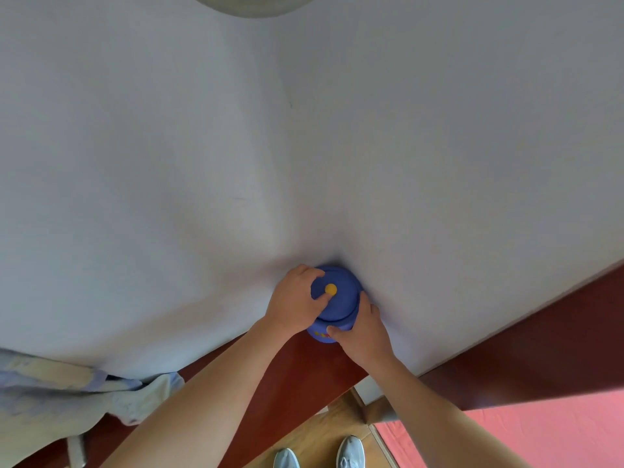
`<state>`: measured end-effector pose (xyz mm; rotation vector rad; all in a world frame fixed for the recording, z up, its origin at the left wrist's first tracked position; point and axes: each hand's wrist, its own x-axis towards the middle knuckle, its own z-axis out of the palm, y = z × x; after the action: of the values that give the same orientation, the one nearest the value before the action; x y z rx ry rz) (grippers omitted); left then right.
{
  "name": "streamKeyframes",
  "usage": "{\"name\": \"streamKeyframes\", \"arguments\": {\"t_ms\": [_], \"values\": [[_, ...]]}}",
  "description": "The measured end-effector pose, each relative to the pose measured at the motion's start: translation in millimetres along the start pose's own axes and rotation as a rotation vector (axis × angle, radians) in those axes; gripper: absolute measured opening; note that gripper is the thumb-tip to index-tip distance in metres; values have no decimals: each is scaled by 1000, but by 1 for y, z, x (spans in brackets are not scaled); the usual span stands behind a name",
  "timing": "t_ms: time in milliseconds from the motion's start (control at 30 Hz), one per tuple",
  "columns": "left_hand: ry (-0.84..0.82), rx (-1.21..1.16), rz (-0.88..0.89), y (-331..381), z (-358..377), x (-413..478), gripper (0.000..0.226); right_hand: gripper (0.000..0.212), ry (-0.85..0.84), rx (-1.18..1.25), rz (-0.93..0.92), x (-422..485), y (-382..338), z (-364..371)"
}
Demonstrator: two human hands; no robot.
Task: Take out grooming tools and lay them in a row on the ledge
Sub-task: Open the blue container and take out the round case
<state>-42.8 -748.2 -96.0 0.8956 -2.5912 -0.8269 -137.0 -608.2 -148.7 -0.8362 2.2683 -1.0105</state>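
Left hand (295,300) atop blue jar (341,304), right hand (366,331) alongside.

Both arms are bare and reach forward, and they come close together at the hands. The left hand (295,300) sits on the lid (342,300) of a blue jar (319,336). Its fingers curl over the far edge and its thumb lies on top. The right hand (364,329) wraps round the side of the blue jar just below, with the thumb in front and the fingers hidden behind. The two hands almost touch
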Motion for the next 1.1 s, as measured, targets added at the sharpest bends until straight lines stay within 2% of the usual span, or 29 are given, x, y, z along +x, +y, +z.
{"name": "streamKeyframes", "arguments": {"t_ms": [133,367,600,933,1100], "values": [[-2,16,-39,-5,-5,-8,48,97,13,-13,-51,-3,-2,-4],[98,22,-139,-13,-21,-36,50,93,65,-103,-133,-5,-10,-15],[126,73,-155,-16,-29,-56,56,93,53,-166,-198,-8,-22,-20],[101,86,-120,-15,-48,-76,53,100,51,-210,-108,-29,-34,-16],[52,105,-85,-8,-49,-68,51,94,81,-172,-78,-37,-22,-17]]}}
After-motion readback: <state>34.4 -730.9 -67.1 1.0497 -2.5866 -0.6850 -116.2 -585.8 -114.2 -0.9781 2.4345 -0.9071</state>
